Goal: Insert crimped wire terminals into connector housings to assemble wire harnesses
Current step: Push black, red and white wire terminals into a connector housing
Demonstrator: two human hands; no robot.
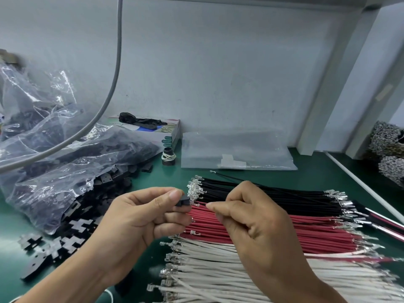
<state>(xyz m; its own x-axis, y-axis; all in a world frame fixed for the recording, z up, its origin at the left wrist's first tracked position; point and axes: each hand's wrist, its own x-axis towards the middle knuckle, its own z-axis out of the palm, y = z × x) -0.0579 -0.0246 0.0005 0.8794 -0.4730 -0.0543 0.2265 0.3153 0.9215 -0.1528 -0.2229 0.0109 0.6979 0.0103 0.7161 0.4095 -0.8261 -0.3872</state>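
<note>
One small black connector housing [183, 201] sits pinched between the thumb and forefinger of the left hand [140, 217], held just above the green table [314, 171] at the near end of the wire bundles. The other fingers of that hand are curled into the palm. The right hand [255, 224] faces it, just beside the housing, its thumb and forefinger tips drawn together as if pinching something fine (whether a wire is between them cannot be told), the remaining fingers folded.

Beneath both hands lie three bundles of crimped wires, side by side: black wires [262, 193] farthest, red wires [306, 235] in the middle, white wires [218, 278] nearest, too many in each to count. To the left a clear plastic bag [54, 154] spills black housings [72, 241] onto the table. Behind stand one cardboard box [168, 132], one small black spool [168, 157] and one flat clear bag [238, 152].
</note>
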